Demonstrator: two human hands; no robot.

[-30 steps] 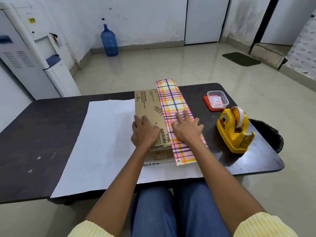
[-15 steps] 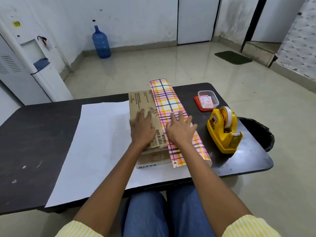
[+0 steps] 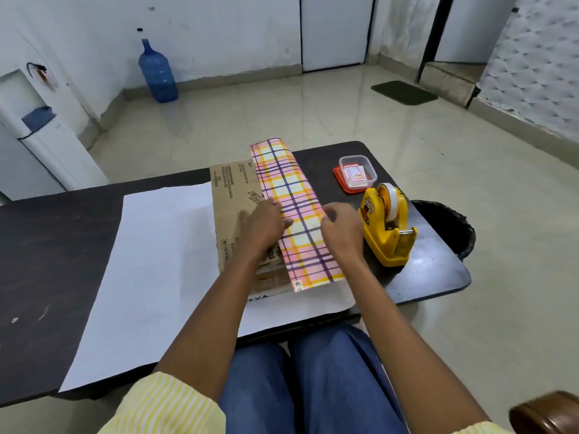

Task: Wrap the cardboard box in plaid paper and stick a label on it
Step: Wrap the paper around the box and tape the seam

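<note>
Plaid paper, one sheet, lies white side up along the table's near edge, one flap folded over the single cardboard box. Left hand presses flat on the flap's edge. Right hand curls at the fold; a pinch, cannot tell. Risk: the untaped flap springs back if pressure lifts. One tape dispenser at the right edge; one label tub in the far right corner.

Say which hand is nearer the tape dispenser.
The right hand, at the plaid flap's right edge beside the dispenser; the left hand rests on the box.
</note>
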